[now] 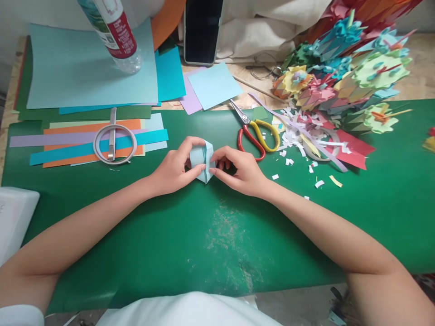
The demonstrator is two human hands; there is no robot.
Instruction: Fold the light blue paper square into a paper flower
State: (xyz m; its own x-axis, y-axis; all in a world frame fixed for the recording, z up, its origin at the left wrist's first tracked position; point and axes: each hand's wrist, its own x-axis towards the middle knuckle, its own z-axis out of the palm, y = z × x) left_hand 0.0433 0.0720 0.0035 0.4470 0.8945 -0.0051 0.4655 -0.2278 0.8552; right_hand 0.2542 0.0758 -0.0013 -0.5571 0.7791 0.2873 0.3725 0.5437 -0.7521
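Observation:
Between my two hands is a small folded piece of light blue paper (pixel 200 156), held just above the green work surface. My left hand (pixel 178 165) grips its left side, with the thumb on the front and the index finger curled over the top. At the right edge, my right hand (pixel 239 170) pinches the paper between thumb and fingers. A crease or slit runs down the middle of the folded piece, and its lower end comes to a point. Scissors (pixel 251 129) with one red and one yellow handle lie open just beyond my right hand.
Paper strips (pixel 61 138), a tape roll (pixel 134 151) and a metal clip lie left. Behind stand a bottle (pixel 118 38) on paper sheets (pixel 84 86) and a phone (pixel 203 31). Paper scraps (pixel 299 131) and folded paper flowers (pixel 367 77) fill the right back.

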